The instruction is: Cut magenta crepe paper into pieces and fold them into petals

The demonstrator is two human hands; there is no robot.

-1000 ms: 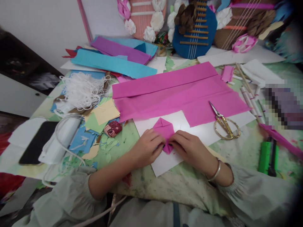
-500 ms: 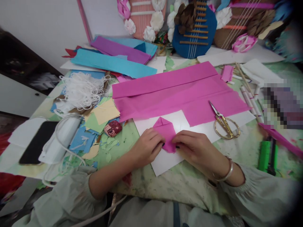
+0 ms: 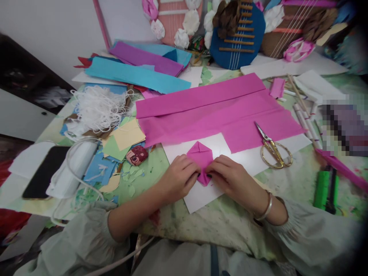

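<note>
Between my two hands lies a small piece of pink crepe paper [image 3: 199,156], its top corners folded in to a point and its lower edge also creased inward. My left hand [image 3: 184,174] pinches its left lower side. On the right lower side, the fingers of my right hand [image 3: 225,173] press together on the fold. Beneath the piece is a white sheet [image 3: 198,201]. Beyond it a large sheet of pink crepe paper [image 3: 207,117] is spread, folded along its far side. Gold-handled scissors [image 3: 273,149] rest to the right of my right hand, partly over the pink sheet.
On the left are tangled white cord [image 3: 99,109], paper scraps [image 3: 126,136], a dark red patterned case [image 3: 137,155] and a black phone [image 3: 46,172]. Blue and purple crepe [image 3: 138,74] lie behind. A green tool [image 3: 324,189] is at right; decorated instrument shapes [image 3: 237,36] stand at the back.
My right hand has moved left and inward over the small pink piece. The lower right edge of that piece is now folded in, making its bottom pointed.
</note>
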